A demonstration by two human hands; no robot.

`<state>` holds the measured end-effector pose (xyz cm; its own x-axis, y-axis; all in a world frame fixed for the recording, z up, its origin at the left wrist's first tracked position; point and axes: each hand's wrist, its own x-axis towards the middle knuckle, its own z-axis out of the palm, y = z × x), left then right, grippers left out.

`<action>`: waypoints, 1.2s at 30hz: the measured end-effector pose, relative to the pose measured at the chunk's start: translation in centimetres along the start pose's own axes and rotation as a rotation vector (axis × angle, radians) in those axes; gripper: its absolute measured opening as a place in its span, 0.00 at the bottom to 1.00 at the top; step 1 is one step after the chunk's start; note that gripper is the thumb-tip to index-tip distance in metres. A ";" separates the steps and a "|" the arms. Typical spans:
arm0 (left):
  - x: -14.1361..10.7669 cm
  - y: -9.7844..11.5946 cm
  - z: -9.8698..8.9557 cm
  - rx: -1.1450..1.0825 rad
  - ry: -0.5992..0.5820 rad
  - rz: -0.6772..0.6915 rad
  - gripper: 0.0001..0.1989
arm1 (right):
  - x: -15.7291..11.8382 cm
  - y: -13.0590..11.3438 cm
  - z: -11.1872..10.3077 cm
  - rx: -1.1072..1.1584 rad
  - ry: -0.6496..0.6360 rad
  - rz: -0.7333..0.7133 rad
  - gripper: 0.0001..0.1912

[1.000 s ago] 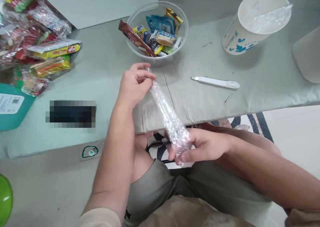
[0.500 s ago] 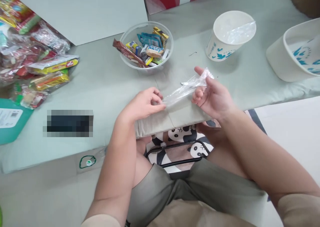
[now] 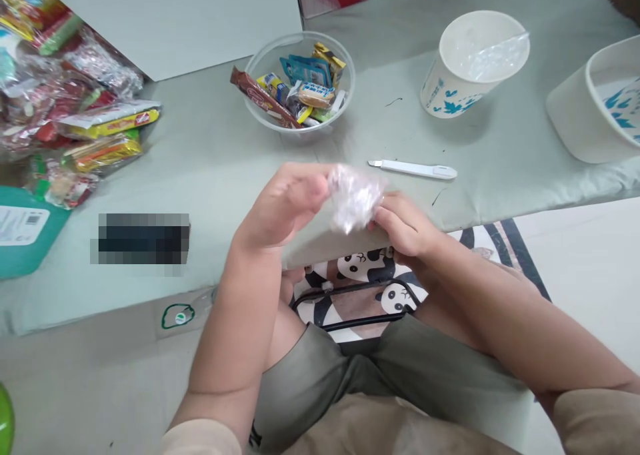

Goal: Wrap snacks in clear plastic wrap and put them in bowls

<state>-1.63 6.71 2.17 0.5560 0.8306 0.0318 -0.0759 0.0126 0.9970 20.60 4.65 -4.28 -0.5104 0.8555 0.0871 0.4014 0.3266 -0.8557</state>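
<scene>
A crumpled clear plastic wrapper (image 3: 355, 198) hangs between my two hands over the table's front edge, slightly blurred. My left hand (image 3: 287, 205) is at its left side, fingers curled against the plastic. On the right, my right hand (image 3: 404, 223) pinches the wrapper's lower right edge. Behind my right hand a white craft knife (image 3: 420, 169) lies on the cloth, its blade pointing left. Beyond my hands stands a clear round bowl (image 3: 349, 101) of small packaged snacks, with a brown bar leaning over its left rim.
A white paper tub (image 3: 450, 85) with plastic inside stands at the back right, beside a second tub (image 3: 570, 121). Packaged snacks (image 3: 110, 118) are heaped at the left above a teal packet (image 3: 47, 241). A blurred-out dark object (image 3: 143, 238) lies on the cloth (image 3: 210, 155).
The stretched wrapper is now bunched up between my hands. My right hand has moved down and left and closed on it, uncovering the knife. My left hand has turned and risen slightly.
</scene>
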 end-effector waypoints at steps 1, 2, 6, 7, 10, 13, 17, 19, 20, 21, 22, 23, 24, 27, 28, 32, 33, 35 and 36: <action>0.4 -0.4 0.1 -0.041 0.045 0.028 0.25 | -0.1 0.1 0.1 0.021 -0.017 -0.071 0.24; 0.8 -0.9 0.1 -0.067 0.082 0.057 0.22 | -0.2 0.2 0.2 0.045 -0.039 -0.140 0.23; 1.9 -2.7 0.1 0.105 0.114 0.016 0.21 | -0.3 0.0 0.5 0.097 -0.125 -0.297 0.14; 2.0 -3.0 0.1 0.208 0.112 -0.025 0.23 | -0.3 -0.1 0.5 0.110 -0.130 -0.305 0.12; 2.2 -3.9 0.1 0.506 0.053 -0.135 0.24 | -0.4 -0.6 0.6 0.161 -0.109 -0.287 0.10; 2.2 -4.3 0.1 0.660 -0.032 -0.185 0.13 | -0.7 -0.7 0.3 0.217 -0.081 -0.215 0.10; 2.1 -4.3 0.1 0.721 0.006 -0.147 0.11 | -1.0 -0.4 0.0 0.250 0.007 0.029 0.25; 1.9 -4.1 0.1 0.676 0.001 -0.134 0.11 | -0.9 -0.3 0.0 0.228 0.076 0.154 0.35; 1.8 -3.9 0.1 0.639 -0.013 -0.134 0.13 | -0.8 -0.2 0.0 0.210 0.106 0.195 0.37; 1.7 -3.6 0.1 0.597 -0.029 -0.131 0.14 | -0.7 -0.2 0.0 0.189 0.127 0.217 0.38; 1.6 -3.4 0.2 0.552 -0.042 -0.120 0.15 | -0.6 -0.2 0.0 0.164 0.140 0.224 0.38; 1.6 -3.2 0.2 0.506 -0.051 -0.100 0.16 | -0.5 -0.3 0.0 0.137 0.143 0.218 0.36; 1.6 -3.1 0.3 0.459 -0.058 -0.074 0.17 | -0.4 -0.3 0.0 0.111 0.138 0.204 0.33; 1.7 -2.9 0.4 0.330 -0.103 -0.001 0.22 | -0.3 -0.5 0.0 0.053 0.102 0.160 0.18; 1.8 -3.0 0.4 0.296 -0.120 0.011 0.23 | -0.3 -0.6 -0.1 0.045 0.088 0.152 0.12; 2.0 -3.7 0.5 0.241 -0.150 0.044 0.25 | -0.3 -0.5 -0.1 0.071 0.065 0.164 0.09; 2.1 -3.9 0.6 0.242 -0.148 0.060 0.24 | -0.3 -0.5 -0.2 0.088 0.070 0.173 0.10; 2.2 -4.4 0.7 0.244 -0.142 0.104 0.21 | -0.2 -0.4 -0.2 0.121 0.095 0.186 0.10; 2.2 -4.6 0.7 0.242 -0.138 0.128 0.20 | -0.2 -0.4 -0.2 0.137 0.100 0.189 0.10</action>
<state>0.56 8.10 -2.26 0.6632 0.7331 0.1511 0.0375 -0.2343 0.9715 20.65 4.43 -3.82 -0.3555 0.9339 -0.0372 0.3721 0.1049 -0.9223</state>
